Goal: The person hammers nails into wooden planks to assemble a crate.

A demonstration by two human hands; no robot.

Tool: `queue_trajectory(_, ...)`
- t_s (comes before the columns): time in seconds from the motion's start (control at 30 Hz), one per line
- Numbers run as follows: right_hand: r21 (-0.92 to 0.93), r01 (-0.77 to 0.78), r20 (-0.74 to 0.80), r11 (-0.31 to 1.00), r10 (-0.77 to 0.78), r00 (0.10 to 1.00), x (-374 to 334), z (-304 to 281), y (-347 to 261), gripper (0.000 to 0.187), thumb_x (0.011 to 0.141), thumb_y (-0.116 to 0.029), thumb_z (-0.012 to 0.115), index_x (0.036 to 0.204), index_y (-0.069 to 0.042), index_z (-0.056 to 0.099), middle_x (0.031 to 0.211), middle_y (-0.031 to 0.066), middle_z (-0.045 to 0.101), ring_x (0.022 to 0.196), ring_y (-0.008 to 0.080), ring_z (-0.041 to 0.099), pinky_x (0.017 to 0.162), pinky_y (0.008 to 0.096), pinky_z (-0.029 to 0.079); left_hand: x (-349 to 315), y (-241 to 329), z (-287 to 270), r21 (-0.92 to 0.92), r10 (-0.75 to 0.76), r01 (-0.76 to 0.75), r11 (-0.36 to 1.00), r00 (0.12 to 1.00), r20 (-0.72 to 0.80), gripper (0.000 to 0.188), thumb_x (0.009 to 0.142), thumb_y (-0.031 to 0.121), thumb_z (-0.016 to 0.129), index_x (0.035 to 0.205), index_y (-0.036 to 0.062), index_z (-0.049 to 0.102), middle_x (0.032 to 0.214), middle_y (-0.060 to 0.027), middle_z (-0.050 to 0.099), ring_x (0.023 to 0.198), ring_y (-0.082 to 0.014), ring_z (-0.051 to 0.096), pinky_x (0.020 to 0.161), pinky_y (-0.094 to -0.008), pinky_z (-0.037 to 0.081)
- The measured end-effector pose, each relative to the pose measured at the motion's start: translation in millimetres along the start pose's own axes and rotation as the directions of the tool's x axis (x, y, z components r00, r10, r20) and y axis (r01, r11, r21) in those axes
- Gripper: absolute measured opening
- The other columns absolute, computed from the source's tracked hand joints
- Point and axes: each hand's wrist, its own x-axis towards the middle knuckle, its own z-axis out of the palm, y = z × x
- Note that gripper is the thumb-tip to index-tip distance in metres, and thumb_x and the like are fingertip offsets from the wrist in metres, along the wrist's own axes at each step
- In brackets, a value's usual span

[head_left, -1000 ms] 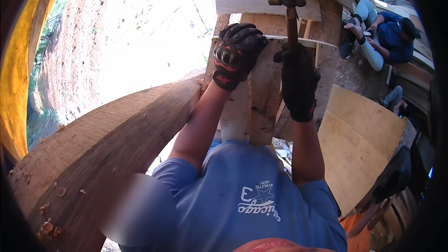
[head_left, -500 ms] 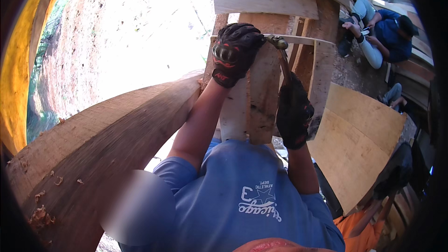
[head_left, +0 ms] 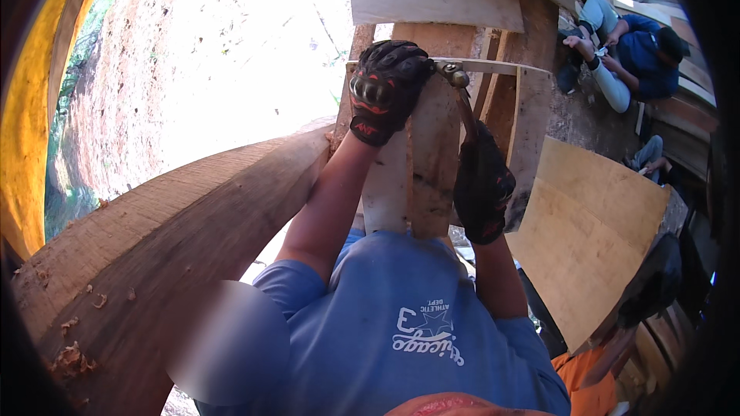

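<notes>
Both of my hands wear black work gloves with red trim. My right hand [head_left: 484,192] is wrapped round the wooden handle of a hammer [head_left: 466,112], whose metal head points away from me. That head lies right beside the fingers of my left hand [head_left: 388,88], at the far end of a wooden frame [head_left: 482,66]. My left hand is closed over the frame's far left corner; its fingertips are hidden, so what they pinch does not show. Wooden boards [head_left: 432,162] run from under my hands toward my blue shirt.
A thick timber beam [head_left: 177,216] with wood shavings slants along my left. Wooden slats [head_left: 435,6] lie beyond the frame. A plywood sheet [head_left: 590,239] is at my right. A seated person [head_left: 647,54] in dark blue and a person in orange [head_left: 590,377] are on the right.
The hammer head has shifted slightly left and nearer to me, closer to my left fingers. My right hand has moved a little left with it. My left hand stays nearly in place.
</notes>
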Motion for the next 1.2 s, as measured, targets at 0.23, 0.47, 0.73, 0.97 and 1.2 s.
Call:
queue_trajectory(0.23, -0.008, -0.054, 0.033, 0.999, 0.054, 0.998, -4.2, -6.0, -1.1, 0.034, 0.106, -0.008, 0.065, 0.139, 0.001, 0.067, 0.124, 0.0253, 0.076, 0.107, 0.0417, 0.077, 0.088, 0.0473, 0.062, -0.7, -0.3, 5.2, -0.048, -0.011, 0.009, 0.999, 0.999, -0.034, 0.013, 0.085, 0.017, 0.081, 0.097, 0.0148, 0.076, 0.105, -0.0055, 0.077, 0.107, -0.0298, 0.073, 0.100, -0.0483, 0.055)
queue_trajectory(0.47, 0.009, 0.019, 0.013, 1.000, -0.019, 1.000, 1.5, 9.8, 9.4, 0.035, 0.106, -0.009, 0.065, 0.141, -0.002, 0.067, 0.125, 0.0234, 0.076, 0.107, 0.0402, 0.077, 0.088, 0.0466, 0.062, 3.0, 0.8, 1.8, -0.019, -0.024, 0.023, 1.000, 0.999, -0.047, 0.013, 0.086, 0.017, 0.081, 0.097, 0.0147, 0.076, 0.105, -0.0056, 0.077, 0.108, -0.0305, 0.073, 0.101, -0.0484, 0.055)
queue_trajectory(0.73, -0.017, -0.026, -0.004, 1.000, 0.025, 1.000, -2.4, 4.3, 3.7, 0.038, 0.106, -0.010, 0.066, 0.143, -0.003, 0.065, 0.120, 0.0229, 0.077, 0.101, 0.0399, 0.078, 0.083, 0.0467, 0.062, 1.9, 1.4, 4.9, -0.066, -0.015, 0.012, 0.998, 0.999, -0.046, 0.013, 0.085, 0.015, 0.081, 0.097, 0.0143, 0.077, 0.106, -0.0058, 0.077, 0.108, -0.0309, 0.073, 0.100, -0.0489, 0.055)
queue_trajectory(0.97, -0.072, -0.063, 0.082, 0.995, 0.068, 0.994, -3.8, 11.7, 5.4, 0.037, 0.106, -0.011, 0.067, 0.141, -0.002, 0.066, 0.119, 0.0239, 0.077, 0.100, 0.0400, 0.078, 0.082, 0.0455, 0.063, 0.0, -3.7, 6.5, 0.036, 0.018, -0.018, 0.999, 1.000, 0.004, 0.014, 0.086, 0.016, 0.081, 0.099, 0.0140, 0.077, 0.107, -0.0059, 0.077, 0.109, -0.0307, 0.073, 0.101, -0.0484, 0.055)
queue_trajectory(1.2, -0.054, -0.115, -0.124, 0.992, 0.108, 0.986, -12.5, -11.3, 9.0, 0.035, 0.110, -0.015, 0.064, 0.140, 0.002, 0.066, 0.119, 0.0238, 0.078, 0.099, 0.0388, 0.079, 0.082, 0.0449, 0.063, -3.9, 9.7, -1.2, 0.091, -0.191, 0.187, 0.978, 0.981, 0.040, 0.042, 0.084, 0.038, 0.087, 0.116, 0.0121, 0.076, 0.124, -0.0103, 0.074, 0.130, -0.0364, 0.063, 0.117, -0.0543, 0.044)
